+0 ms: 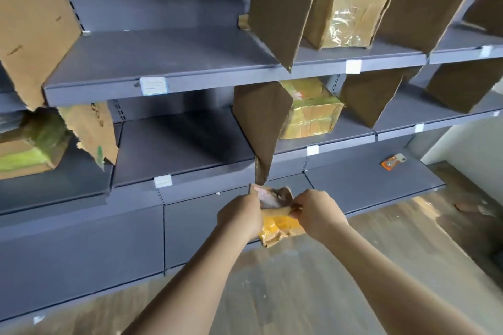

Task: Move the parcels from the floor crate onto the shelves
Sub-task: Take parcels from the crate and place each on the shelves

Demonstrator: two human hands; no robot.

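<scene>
Head view: small crumpled parcel (277,219), brown paper with yellow tape, held in the air between both hands, in front of the lowest grey shelf (367,185) and above the wooden floor (285,280). Left hand (241,216) closed around the parcel's left side, fingers wrapped behind it. Right hand (317,212) pinching the parcel's right edge between thumb and fingers. Taped brown box (347,15) standing on the top shelf (163,57), between two upright cardboard dividers. Second box, wrapped in yellow tape (313,109), sitting on the middle shelf (177,144), just beside a cardboard divider (261,122). Green-taped box (30,144) at far left, partly cut off by the frame edge. Small orange item (393,162) lying on the lowest shelf at right; identity not discernible. White label tags (153,86) fixed to shelf fronts. Floor crate not in frame.
</scene>
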